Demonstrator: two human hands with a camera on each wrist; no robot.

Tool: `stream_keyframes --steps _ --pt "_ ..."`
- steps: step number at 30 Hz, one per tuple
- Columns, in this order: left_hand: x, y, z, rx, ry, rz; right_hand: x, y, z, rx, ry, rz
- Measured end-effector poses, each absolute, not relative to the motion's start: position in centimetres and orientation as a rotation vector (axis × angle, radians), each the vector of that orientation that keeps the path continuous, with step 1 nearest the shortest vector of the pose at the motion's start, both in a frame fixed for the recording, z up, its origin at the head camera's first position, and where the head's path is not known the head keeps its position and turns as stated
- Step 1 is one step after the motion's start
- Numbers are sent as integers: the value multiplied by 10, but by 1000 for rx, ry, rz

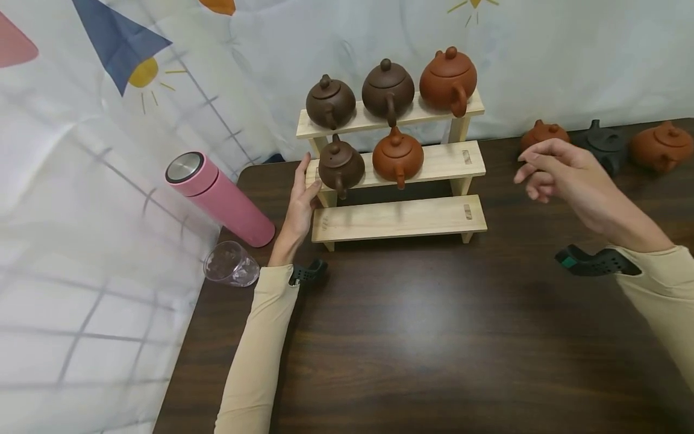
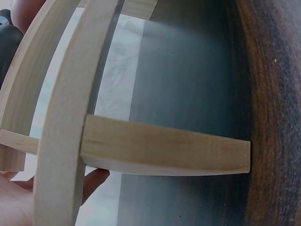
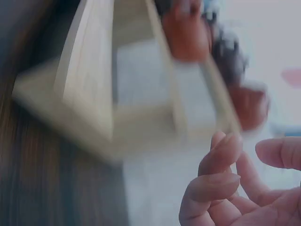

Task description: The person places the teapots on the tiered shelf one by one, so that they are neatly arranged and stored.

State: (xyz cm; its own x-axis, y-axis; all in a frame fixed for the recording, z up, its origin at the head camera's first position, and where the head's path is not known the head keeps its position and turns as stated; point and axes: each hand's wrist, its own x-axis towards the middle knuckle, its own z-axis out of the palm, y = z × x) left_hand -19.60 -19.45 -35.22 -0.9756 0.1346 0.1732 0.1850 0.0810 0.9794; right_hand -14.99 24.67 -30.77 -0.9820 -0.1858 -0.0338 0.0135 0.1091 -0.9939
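Observation:
My left hand (image 1: 296, 208) grips the left end of the middle step of a three-step wooden stand (image 1: 398, 219), with the thumb at the front edge. In the left wrist view, a fingertip (image 2: 96, 181) shows beside the stand's leg. On that step sit a dark brown teapot (image 1: 341, 164) and a reddish-orange teapot (image 1: 398, 157). The top step bears two dark brown teapots (image 1: 387, 89) and a reddish one (image 1: 448, 78). Off to the right, my right hand (image 1: 566, 175) hovers with loosely bent fingers and holds nothing. It overlaps a reddish teapot (image 1: 544, 134) in the head view.
A black teapot (image 1: 603, 143) and an orange teapot (image 1: 662, 146) stand at the back right of the dark wooden table (image 1: 412, 337). Left of the stand are a pink bottle (image 1: 228, 202) and a clear glass (image 1: 232, 264). A white patterned curtain (image 1: 303, 36) hangs behind.

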Motion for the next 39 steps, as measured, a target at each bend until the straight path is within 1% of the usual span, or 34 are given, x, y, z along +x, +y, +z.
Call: stream_keyframes --steps 5,8,11,16,21,39 --pt "-196 -194 -352 -318 -2257 -2124 -157 291 -328 20 2145 -2086" --pt "-197 -194 -352 -322 -2254 -2139 -161 305 -341 112 2117 -2103" --pt "-198 -194 -353 -328 -2263 -2132 -165 313 -353 142 2072 -2082" --pt "-197 -194 -354 -312 -2278 -2116 -174 313 -371 132 2123 -1889" --pt "-196 -193 -353 -312 -2281 -2106 -179 307 -381 126 2116 -1895" --pt "-197 -194 -353 -324 -2296 -2075 -209 302 -377 157 2088 -1862"
